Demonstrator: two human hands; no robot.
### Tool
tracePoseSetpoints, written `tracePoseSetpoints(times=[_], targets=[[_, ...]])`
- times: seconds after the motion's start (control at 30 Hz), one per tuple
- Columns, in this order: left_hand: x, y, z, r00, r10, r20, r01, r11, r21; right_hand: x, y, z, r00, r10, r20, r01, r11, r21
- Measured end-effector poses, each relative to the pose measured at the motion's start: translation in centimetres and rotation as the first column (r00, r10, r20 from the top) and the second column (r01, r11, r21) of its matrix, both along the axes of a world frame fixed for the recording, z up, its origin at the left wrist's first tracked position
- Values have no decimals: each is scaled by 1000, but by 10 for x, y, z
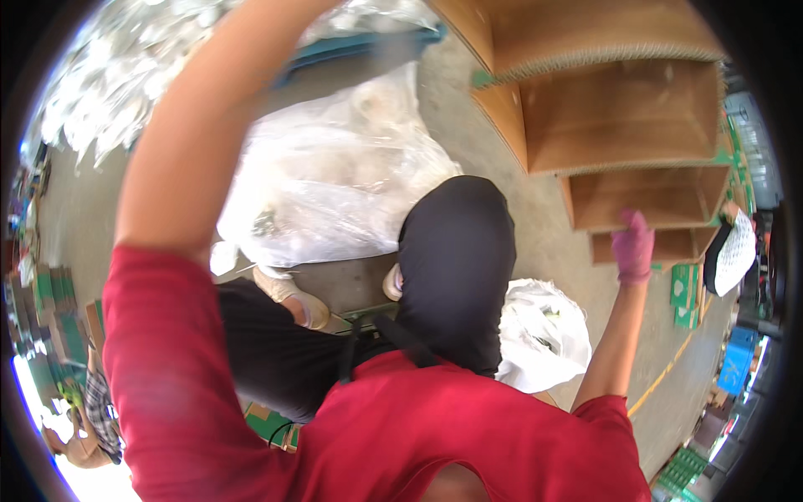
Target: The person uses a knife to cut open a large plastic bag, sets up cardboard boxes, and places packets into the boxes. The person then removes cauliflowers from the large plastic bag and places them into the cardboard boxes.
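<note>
Well, open boxes (pixel 621 113) stand near the right hand (pixel 633 244); plastic (pixel 322 209) covers pale contents (pixel 374 105).

Boxes (pixel 619 117) right, plastic sheeting (pixel 335 184) before feet (pixel 311 311), bag (pixel 545 336) beside right leg (pixel 456 259).

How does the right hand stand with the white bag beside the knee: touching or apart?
Apart. The head view shows grey floor between the pink-gloved right hand and the white bag.
</note>
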State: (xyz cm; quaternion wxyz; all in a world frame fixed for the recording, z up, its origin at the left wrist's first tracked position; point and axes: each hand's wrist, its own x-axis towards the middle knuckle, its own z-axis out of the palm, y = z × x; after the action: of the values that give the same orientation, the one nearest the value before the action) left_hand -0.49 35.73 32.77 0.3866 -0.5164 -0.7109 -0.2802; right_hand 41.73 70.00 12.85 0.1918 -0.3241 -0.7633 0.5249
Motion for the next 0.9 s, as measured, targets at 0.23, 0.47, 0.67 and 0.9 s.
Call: tracePoseSetpoints(times=[0.23,0.47,0.67,0.9], targets=[[-79,254,-283,892,159,424,309,471,-826,40,-10,-125,955,-136,264,289,624,-726],[14,198,-357,705,344,621,123,802,-584,45,-15,-141,948,-186,258,311,713,-628],[-3,89,-328,721,-158,675,418,876,-240,140,-14,-43,945,228,234,-69,840,-538],[49,14,-297,516,-26,856,541,784,-303,255,-109,-207,680,80,729,466,720,-514]])
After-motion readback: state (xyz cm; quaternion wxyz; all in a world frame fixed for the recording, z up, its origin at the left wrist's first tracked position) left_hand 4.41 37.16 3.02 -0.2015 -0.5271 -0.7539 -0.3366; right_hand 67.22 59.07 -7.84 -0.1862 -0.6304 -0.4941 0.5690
